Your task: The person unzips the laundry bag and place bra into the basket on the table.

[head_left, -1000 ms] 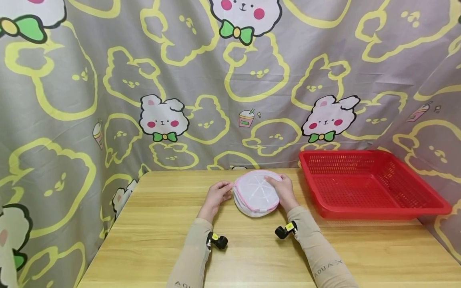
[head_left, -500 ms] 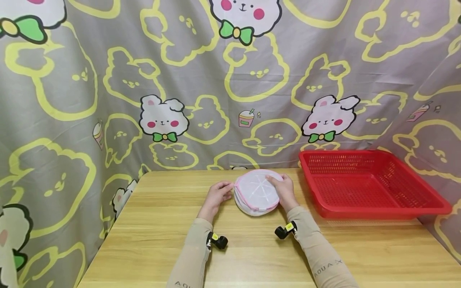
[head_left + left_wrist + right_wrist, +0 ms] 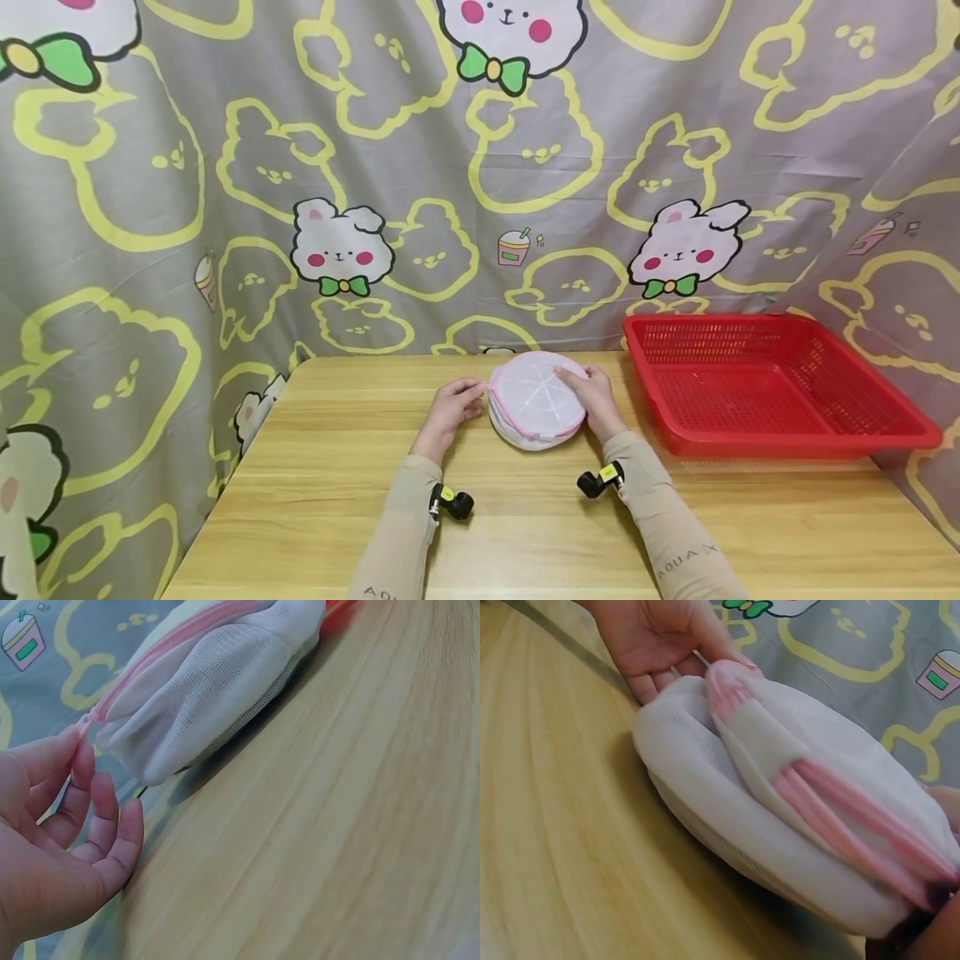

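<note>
A round white mesh laundry bag [image 3: 536,400], edged with a pink zipper [image 3: 172,645], is held between both hands over the table. My left hand [image 3: 450,408] is at the bag's left edge. In the left wrist view its thumb and index finger pinch the pink zipper pull [image 3: 84,726], while the other fingers curl loosely below. My right hand [image 3: 598,402] grips the bag's right side, thumb lying on top; the fingers beneath are hidden. A white fabric tab [image 3: 765,739] crosses the pink zipper in the right wrist view.
A red perforated plastic basket [image 3: 780,442] stands on the right side of the wooden table [image 3: 330,517]. A grey curtain [image 3: 420,167] with cartoon prints hangs behind the table and along its sides.
The bag has tilted slightly and shifted a little right and away from me. My right hand and forearm have moved slightly right. My left hand stays in place.
</note>
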The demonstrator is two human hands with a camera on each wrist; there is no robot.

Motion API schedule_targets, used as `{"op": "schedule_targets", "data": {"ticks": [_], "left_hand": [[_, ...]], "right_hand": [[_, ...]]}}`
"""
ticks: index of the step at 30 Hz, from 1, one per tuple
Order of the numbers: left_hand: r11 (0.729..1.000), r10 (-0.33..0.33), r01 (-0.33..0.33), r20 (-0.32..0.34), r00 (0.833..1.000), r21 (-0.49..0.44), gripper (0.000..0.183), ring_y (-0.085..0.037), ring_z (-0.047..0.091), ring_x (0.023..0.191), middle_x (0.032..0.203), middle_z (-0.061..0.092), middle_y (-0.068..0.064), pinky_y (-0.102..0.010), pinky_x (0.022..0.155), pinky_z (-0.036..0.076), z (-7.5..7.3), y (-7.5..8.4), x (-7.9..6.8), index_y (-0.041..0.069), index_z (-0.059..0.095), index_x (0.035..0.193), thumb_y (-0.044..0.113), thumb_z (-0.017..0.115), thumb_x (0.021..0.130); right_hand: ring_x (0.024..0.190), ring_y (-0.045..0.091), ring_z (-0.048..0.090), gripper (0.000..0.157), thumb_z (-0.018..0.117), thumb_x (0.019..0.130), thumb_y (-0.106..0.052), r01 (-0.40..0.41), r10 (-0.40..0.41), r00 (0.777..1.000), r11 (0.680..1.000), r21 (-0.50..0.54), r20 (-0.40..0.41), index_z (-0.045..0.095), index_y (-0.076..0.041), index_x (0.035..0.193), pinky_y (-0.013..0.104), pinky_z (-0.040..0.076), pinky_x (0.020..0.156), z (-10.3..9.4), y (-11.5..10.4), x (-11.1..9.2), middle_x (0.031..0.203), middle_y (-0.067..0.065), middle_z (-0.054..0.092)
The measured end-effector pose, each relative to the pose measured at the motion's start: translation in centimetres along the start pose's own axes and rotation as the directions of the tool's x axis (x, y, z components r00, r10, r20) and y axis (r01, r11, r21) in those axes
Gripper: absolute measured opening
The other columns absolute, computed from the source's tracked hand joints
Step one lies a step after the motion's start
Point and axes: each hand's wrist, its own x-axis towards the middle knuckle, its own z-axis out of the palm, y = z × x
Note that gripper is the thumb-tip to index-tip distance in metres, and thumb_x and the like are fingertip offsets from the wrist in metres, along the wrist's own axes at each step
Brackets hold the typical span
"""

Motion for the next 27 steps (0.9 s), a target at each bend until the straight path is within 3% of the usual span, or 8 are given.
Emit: {"op": "schedule_targets", "data": {"ticks": [7,13,22,27], "left_hand": [[1.0,-0.012,0.013,0.03,0.999,-0.017,0.032,-0.016,0.055,0.078,0.084,0.059,0.0,-0.046,0.089,0.047,-0.3,0.5,-0.4,-0.004,0.057,0.11,0.014,0.061,0.084],[1.0,-0.009,0.009,0.04,0.999,-0.005,0.028,-0.018,0.055,0.08,0.087,0.059,-0.003,-0.047,0.09,0.045,-0.1,1.7,-1.5,-0.004,0.058,0.108,0.013,0.059,0.085],[1.0,-0.013,0.013,0.039,0.999,-0.016,0.024,-0.016,0.055,0.079,0.085,0.059,-0.002,-0.045,0.089,0.047,0.0,1.9,-1.8,-0.002,0.059,0.105,0.013,0.059,0.086],[1.0,-0.01,0.011,0.048,0.999,-0.019,0.029,-0.019,0.054,0.082,0.089,0.058,-0.005,-0.049,0.093,0.043,-0.1,1.8,-1.7,-0.005,0.056,0.11,0.012,0.058,0.086]], "right_hand": [[0.064,0.007,0.054,0.057,0.073,0.067,-0.047,0.079,-0.078,0.993,0.997,-0.01,0.094,0.051,-0.005,0.1,0.019,0.048,0.057,-0.7,2.0,1.6,0.08,0.0,0.055],[0.064,0.008,0.057,0.063,0.073,0.065,-0.05,0.061,-0.059,0.991,0.998,-0.014,0.123,0.05,-0.008,0.106,0.021,0.049,0.056,-0.9,3.9,4.0,0.083,0.0,0.056],[0.077,0.009,0.052,0.05,0.063,0.08,-0.038,0.08,-0.071,0.985,0.995,-0.052,0.158,0.049,-0.002,0.112,0.018,0.046,0.063,-1.7,0.1,0.3,0.096,0.005,0.052],[0.088,0.014,0.05,0.048,0.059,0.084,-0.033,0.061,-0.051,0.984,0.997,-0.056,0.169,0.048,-0.003,0.119,0.018,0.044,0.07,-1.9,-0.7,0.0,0.109,0.01,0.05]]}}
